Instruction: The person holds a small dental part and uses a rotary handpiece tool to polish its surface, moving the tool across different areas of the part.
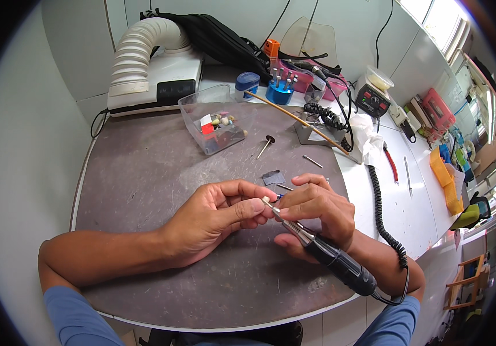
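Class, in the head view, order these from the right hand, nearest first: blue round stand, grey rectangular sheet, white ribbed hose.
1. Grey rectangular sheet: just left of the right hand
2. Blue round stand: back centre
3. White ribbed hose: back left

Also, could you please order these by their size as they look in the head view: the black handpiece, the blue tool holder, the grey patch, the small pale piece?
1. Black handpiece
2. Blue tool holder
3. Grey patch
4. Small pale piece, partly covered
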### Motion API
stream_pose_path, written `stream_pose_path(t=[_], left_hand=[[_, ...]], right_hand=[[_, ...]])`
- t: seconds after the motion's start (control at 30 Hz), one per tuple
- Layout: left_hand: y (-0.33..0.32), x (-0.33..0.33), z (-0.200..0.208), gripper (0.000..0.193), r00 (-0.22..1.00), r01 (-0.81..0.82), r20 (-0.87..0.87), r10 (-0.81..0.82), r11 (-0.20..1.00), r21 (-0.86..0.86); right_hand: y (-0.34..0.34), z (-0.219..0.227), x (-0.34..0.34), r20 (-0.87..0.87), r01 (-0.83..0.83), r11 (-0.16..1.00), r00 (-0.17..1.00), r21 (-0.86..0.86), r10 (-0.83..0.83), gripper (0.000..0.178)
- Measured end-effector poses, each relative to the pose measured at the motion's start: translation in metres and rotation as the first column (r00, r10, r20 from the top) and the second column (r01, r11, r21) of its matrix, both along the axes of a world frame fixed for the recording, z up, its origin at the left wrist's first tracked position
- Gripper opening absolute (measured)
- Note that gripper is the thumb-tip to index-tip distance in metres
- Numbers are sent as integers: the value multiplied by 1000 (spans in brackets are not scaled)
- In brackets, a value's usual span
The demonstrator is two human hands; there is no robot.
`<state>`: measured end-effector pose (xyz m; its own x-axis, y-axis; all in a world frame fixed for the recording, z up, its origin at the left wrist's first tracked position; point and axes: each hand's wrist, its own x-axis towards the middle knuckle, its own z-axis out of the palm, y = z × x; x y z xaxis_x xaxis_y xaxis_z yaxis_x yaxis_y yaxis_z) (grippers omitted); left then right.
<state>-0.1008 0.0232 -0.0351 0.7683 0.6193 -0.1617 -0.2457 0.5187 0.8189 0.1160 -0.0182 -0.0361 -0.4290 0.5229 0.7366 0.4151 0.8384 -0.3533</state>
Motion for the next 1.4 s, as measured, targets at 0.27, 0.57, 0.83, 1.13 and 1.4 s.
stream_pose_path(t=[0.27,0.57,0.83,1.13,1.4], left_hand=[[1,0,-3,26,1000,10,13,-10,1000,-1],[2,0,-3,27,1000,18,18,-18,1000,-5],[1,0,-3,27,1000,6,13,-6,1000,-15],[3,-2,-4,30,999,29,35,-28,999,-31],[4,-2,-3,33,999,33,9,-33,998,-52]], right_hand=[[1,0,0,4,11,1000,1000,7,-11,30],[0,-1,0,-1,-4,1000,1000,-2,4,31],[0,-1,-1,6,-5,1000,1000,5,5,31],[1,1,-1,29,27,999,999,17,-27,31],[2,1,-1,21,21,1000,1000,22,-21,32]])
